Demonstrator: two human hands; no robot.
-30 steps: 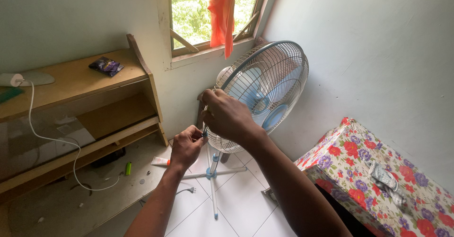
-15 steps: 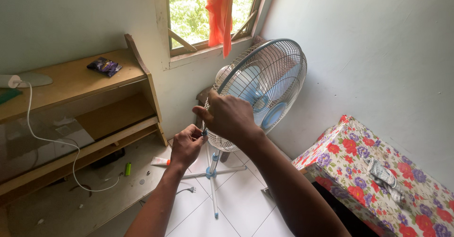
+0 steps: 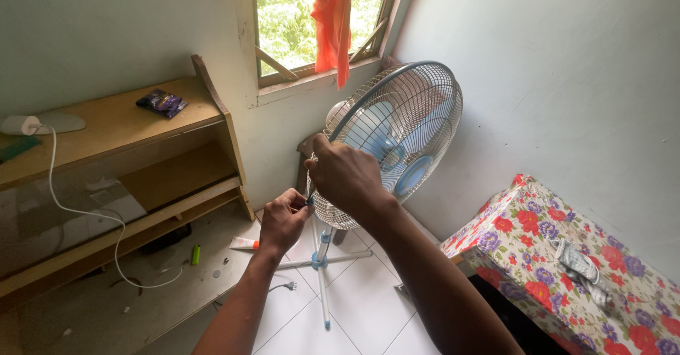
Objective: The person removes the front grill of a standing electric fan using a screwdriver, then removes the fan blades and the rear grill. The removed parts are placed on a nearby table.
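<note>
Right hand (image 3: pixel 345 174) shifted slightly, fingers clamped on round wire fan grille (image 3: pixel 407 125), left hand (image 3: pixel 282 220) pinching small tool (image 3: pixel 309 200)

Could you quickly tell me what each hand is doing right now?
Left hand: closed around a small tool.
Right hand: closed on the fan guard's rim.

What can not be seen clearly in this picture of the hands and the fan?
- Head view: the tool in the left hand is almost covered by its fingers.
- The rim of the fan guard under the right hand is hidden.
- The small items on the wooden shelf are too small to identify.
</note>
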